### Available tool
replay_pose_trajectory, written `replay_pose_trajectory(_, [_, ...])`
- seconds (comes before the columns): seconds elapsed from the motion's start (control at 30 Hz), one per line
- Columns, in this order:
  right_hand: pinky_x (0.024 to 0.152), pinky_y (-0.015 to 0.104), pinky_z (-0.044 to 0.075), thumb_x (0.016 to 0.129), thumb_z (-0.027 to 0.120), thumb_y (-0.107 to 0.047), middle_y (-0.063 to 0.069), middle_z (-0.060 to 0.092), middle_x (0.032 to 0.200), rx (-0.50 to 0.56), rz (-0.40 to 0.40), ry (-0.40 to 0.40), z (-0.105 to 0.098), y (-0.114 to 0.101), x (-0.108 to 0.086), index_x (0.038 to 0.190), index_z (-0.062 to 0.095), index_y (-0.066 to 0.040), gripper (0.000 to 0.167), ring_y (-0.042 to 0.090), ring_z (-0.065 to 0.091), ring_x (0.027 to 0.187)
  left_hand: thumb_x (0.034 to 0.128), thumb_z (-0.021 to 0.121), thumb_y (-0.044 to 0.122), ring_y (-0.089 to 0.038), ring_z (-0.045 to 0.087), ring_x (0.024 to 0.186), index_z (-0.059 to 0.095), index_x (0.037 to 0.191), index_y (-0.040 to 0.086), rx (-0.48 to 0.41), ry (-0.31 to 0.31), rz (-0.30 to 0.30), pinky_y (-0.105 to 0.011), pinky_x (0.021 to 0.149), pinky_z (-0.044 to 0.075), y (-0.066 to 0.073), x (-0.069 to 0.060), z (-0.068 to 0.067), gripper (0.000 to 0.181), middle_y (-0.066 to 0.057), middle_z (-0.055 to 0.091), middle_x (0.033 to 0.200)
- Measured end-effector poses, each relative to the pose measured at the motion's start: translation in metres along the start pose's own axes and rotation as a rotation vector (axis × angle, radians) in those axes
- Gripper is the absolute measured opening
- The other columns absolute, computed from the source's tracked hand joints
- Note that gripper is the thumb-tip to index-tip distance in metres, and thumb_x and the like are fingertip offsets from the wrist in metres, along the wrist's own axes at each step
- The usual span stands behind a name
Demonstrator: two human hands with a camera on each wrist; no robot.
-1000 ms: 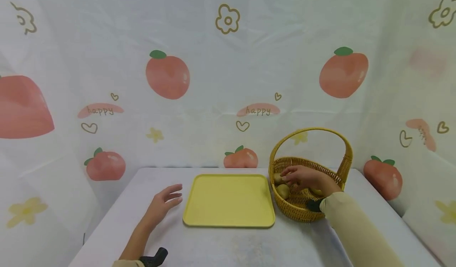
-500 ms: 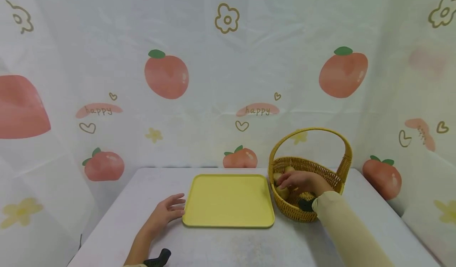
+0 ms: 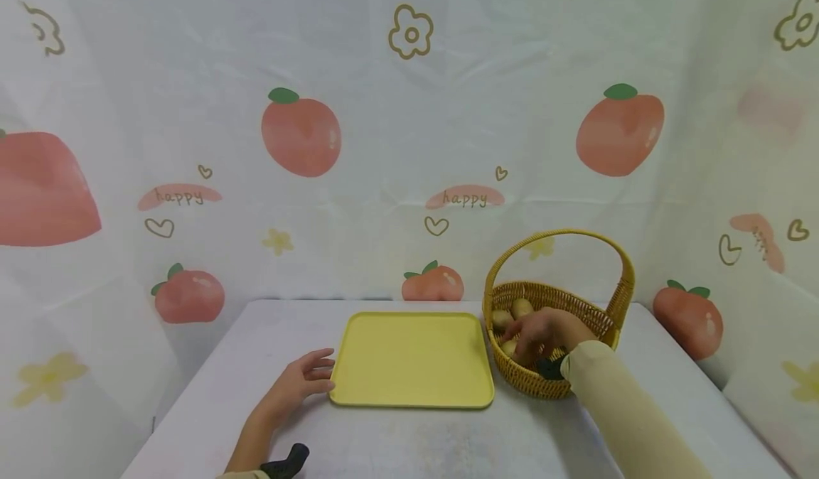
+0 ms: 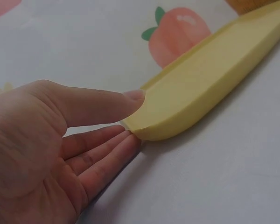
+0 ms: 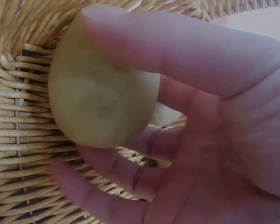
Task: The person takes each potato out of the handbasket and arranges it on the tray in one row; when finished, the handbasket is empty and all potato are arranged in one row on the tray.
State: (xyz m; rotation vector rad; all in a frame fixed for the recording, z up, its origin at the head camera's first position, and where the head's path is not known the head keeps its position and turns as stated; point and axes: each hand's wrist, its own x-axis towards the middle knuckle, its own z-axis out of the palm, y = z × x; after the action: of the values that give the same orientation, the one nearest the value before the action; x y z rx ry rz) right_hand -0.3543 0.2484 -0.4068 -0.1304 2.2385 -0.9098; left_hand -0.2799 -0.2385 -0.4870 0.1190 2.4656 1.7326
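Our right hand [image 3: 547, 331] pinches a potato [image 5: 102, 93] in basket [image 3: 525, 381], tabletop's [image 3: 384, 440] far-right corner; left hand [image 3: 294, 385], loose-fingered, gripping nothing, touches tray [image 3: 412, 358], likely steadying.

On the white backdrop [image 3: 358, 237], "happy" reads on one pink patch [image 3: 146, 202], beyond and left of the left fingers [image 3: 315, 357], and on another pink patch [image 3: 435, 200], beyond and left of the right fingers [image 3: 515, 327].

1. Creased white sheeting [image 3: 512, 60] hangs from nine o'clock through twelve to three.
2. Printed peaches [image 3: 301, 138] show at ten and two, an outlined flower [image 3: 411, 17] at twelve.
3. White desk [image 3: 384, 440] at six, softly lit.
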Motion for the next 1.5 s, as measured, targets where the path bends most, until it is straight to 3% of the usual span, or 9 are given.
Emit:
replay_pose_trajectory(0.1, [0.092,0.051,0.05,0.078,0.076,-0.007,0.015,0.05,0.127,-0.039,0.008,-0.005,-0.001,-0.002,-0.003,0.132,0.055,-0.001,0.058,0.031,0.054,0.111,0.0784,0.08,0.01,-0.034,0.059,0.113,0.046,0.141,0.001,0.012,-0.002,0.001,-0.047,0.092,0.052,-0.001,0.001,0.0,0.072,-0.021,0.056,0.13])
replay_pose_trajectory(0.23, [0.085,0.044,0.052,0.077,0.072,-0.001,0.015,0.047,0.119,0.022,-0.038,-0.018,0.0,-0.002,-0.007,0.13,0.05,0.003,0.058,0.026,0.055,0.097,0.0777,0.08,0.009,-0.034,0.059,0.113,0.046,0.141,-0.001,0.016,-0.01,0.016,-0.046,0.092,0.052,-0.001,0.003,0.001,0.073,-0.021,0.057,0.129])
replay_pose_trajectory(0.43, [0.076,0.041,0.057,0.075,0.073,0.001,0.015,0.045,0.114,0.091,-0.157,0.063,-0.003,-0.004,-0.014,0.122,0.056,0.0,0.05,0.025,0.056,0.087,0.0761,0.081,0.008,-0.035,0.059,0.113,0.047,0.139,-0.004,0.045,-0.033,0.043,-0.045,0.093,0.052,0.0,0.003,0.002,0.072,-0.022,0.057,0.129])
replay_pose_trajectory(0.77, [0.077,0.052,0.056,0.086,0.069,-0.004,0.018,0.054,0.106,0.192,-0.44,0.122,-0.007,-0.003,-0.04,0.132,0.053,0.004,0.048,0.025,0.057,0.086,0.072,0.081,0.001,-0.036,0.06,0.111,0.047,0.135,-0.013,0.134,-0.066,0.085,-0.041,0.091,0.053,0.003,0.001,0.006,0.073,-0.022,0.063,0.119])
replay_pose_trajectory(0.97, [0.071,0.048,0.056,0.088,0.07,-0.01,0.016,0.056,0.101,0.21,-0.525,0.247,0.005,-0.008,-0.055,0.122,0.054,0.007,0.041,0.024,0.057,0.081,0.0713,0.083,0.003,-0.036,0.06,0.11,0.049,0.134,-0.012,0.173,-0.055,0.083,-0.042,0.091,0.053,0.005,0.002,0.007,0.073,-0.021,0.063,0.118])
replay_pose_trajectory(1.1, [0.067,0.045,0.057,0.089,0.072,-0.018,0.012,0.057,0.095,0.127,-0.533,0.366,0.023,-0.023,-0.065,0.115,0.059,0.004,0.037,0.023,0.057,0.076,0.0722,0.083,0.006,-0.036,0.061,0.11,0.048,0.134,-0.012,0.187,-0.067,0.101,-0.043,0.091,0.053,0.003,0.001,0.004,0.073,-0.022,0.062,0.12])
replay_pose_trajectory(1.3, [0.06,0.029,0.049,0.084,0.076,-0.022,0.004,0.061,0.094,-0.109,-0.598,0.483,0.05,-0.05,-0.072,0.106,0.07,-0.008,0.027,0.016,0.052,0.072,0.0734,0.082,0.005,-0.039,0.06,0.11,0.044,0.135,-0.016,0.178,-0.102,0.125,-0.042,0.092,0.052,-0.002,-0.004,0.0,0.075,-0.026,0.06,0.121])
replay_pose_trajectory(1.37, [0.061,0.027,0.045,0.083,0.077,-0.024,0.003,0.062,0.097,-0.164,-0.632,0.501,0.057,-0.057,-0.072,0.106,0.071,-0.01,0.028,0.015,0.05,0.074,0.0732,0.083,0.006,-0.039,0.06,0.111,0.044,0.136,-0.015,0.174,-0.105,0.118,-0.041,0.092,0.052,-0.001,-0.005,0.001,0.077,-0.025,0.059,0.122])
replay_pose_trajectory(1.5, [0.066,0.028,0.049,0.081,0.08,-0.026,0.002,0.062,0.103,-0.165,-0.657,0.467,0.071,-0.071,-0.067,0.113,0.069,-0.011,0.038,0.016,0.054,0.081,0.0716,0.084,0.007,-0.036,0.061,0.109,0.045,0.136,-0.013,0.189,-0.074,0.079,-0.041,0.091,0.053,0.003,-0.006,0.003,0.078,-0.021,0.061,0.121])
